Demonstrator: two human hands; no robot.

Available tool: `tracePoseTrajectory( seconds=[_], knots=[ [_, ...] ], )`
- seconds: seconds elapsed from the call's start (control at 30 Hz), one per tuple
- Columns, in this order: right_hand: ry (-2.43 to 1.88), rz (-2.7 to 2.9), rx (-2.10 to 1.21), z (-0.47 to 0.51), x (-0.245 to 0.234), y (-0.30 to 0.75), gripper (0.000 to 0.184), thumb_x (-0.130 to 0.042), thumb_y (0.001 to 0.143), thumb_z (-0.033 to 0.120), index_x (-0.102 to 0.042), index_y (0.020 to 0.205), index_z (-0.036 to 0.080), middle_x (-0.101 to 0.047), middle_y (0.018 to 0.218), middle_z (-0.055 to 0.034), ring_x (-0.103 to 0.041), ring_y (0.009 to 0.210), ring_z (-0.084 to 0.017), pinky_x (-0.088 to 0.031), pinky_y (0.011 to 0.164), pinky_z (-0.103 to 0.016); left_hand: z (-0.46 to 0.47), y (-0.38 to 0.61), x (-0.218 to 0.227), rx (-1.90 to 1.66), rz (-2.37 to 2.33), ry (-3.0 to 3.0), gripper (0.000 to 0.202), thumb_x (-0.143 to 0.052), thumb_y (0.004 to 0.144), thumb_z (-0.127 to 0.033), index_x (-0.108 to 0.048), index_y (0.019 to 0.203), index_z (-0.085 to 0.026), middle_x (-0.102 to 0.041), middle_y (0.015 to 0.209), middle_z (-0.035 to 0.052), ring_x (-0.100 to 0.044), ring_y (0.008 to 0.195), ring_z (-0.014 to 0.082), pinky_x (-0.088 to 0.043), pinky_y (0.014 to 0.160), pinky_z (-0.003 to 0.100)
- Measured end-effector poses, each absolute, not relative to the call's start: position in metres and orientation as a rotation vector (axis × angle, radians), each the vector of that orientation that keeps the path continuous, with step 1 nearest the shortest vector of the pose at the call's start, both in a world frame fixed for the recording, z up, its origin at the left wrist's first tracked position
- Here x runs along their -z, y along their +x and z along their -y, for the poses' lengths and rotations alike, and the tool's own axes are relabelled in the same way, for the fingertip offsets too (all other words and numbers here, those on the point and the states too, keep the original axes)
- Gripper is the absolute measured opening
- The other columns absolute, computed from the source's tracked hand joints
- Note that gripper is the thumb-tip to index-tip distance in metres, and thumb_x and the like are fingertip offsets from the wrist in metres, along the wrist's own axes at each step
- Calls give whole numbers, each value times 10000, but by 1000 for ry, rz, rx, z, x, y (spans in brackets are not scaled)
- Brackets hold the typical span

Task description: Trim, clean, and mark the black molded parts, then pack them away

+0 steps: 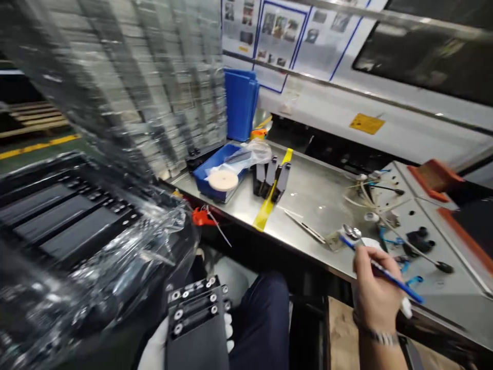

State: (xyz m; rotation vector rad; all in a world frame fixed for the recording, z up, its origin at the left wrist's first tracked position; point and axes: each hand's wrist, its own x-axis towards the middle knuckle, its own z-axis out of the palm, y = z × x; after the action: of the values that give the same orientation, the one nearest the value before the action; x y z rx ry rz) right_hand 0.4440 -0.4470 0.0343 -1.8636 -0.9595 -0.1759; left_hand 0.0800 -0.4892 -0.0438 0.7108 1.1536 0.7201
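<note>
My left hand (157,344), in a white glove, is mostly hidden under a black plastic part (196,324) with silver screws, which it holds low over my lap. My bare right hand (375,290) is closed round a blue pen-like tool (389,277), its tip pointing toward small metal pieces (352,231) on the steel bench (308,200). A bracelet sits on that wrist.
Black trays in clear plastic wrap (77,226) fill the left. On the bench are a blue bin (215,172) with a white disc (222,180), three upright black parts (271,177), yellow tape (269,200), tweezers (306,226), red cutters (202,217) and a cabled control panel (408,226).
</note>
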Motion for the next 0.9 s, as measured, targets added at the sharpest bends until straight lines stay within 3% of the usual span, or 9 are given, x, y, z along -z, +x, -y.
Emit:
tracePoseTrajectory(
  seconds=[0.1, 0.2, 0.37, 0.53, 0.67, 0.9],
  knots=[
    [-1695, 1213, -376, 479, -32, 360, 243, -586, 906, 406, -683, 977, 195, -695, 790, -50, -654, 648, -185, -533, 594, -277, 495, 70, 49, -629, -968, 293, 776, -347, 766, -735, -742, 1053, -133, -717, 1113, 148, -634, 1102, 386, -466, 1011, 550],
    [-1450, 1468, -547, 493, -29, 296, 116, -613, 895, 233, -698, 975, 237, -715, 855, -41, -683, 748, -183, -558, 650, -266, 502, 63, 53, -539, -846, 124, 784, -381, 700, -745, -759, 1020, -137, -727, 1077, 153, -619, 1121, 398, -403, 1076, 545],
    [-1197, 1563, -655, 495, -25, 255, 240, -604, 861, 70, -686, 1034, 215, -694, 809, -33, -650, 687, -156, -546, 623, -269, 518, 52, 60, -571, -886, 160, 730, -447, 677, -748, -767, 968, -159, -731, 1063, 143, -585, 1165, 400, -427, 1033, 579],
    [-1157, 1612, -619, 496, -23, 241, 279, -607, 848, 43, -677, 1071, 196, -690, 836, -47, -654, 720, -163, -553, 640, -287, 528, 43, 59, -613, -908, 93, 672, -575, 673, -702, -763, 993, -141, -739, 1044, 140, -548, 1216, 392, -380, 1087, 548],
    [-1165, 1637, -624, 495, -25, 235, 228, -587, 860, 23, -680, 1015, 160, -680, 812, -47, -644, 702, -145, -539, 633, -274, 530, 38, 51, -648, -854, -78, 563, -672, 718, -550, -743, 1062, -111, -748, 1016, 139, -534, 1235, 385, -316, 1133, 526],
    [-1096, 1574, -586, 504, -26, 230, 275, -598, 828, -6, -686, 1030, 157, -687, 826, -50, -642, 706, -147, -532, 630, -277, 528, 40, 46, -638, -731, -187, 468, -659, 782, -460, -748, 1034, -76, -747, 1020, 141, -560, 1215, 367, -326, 1129, 477]
  ],
)
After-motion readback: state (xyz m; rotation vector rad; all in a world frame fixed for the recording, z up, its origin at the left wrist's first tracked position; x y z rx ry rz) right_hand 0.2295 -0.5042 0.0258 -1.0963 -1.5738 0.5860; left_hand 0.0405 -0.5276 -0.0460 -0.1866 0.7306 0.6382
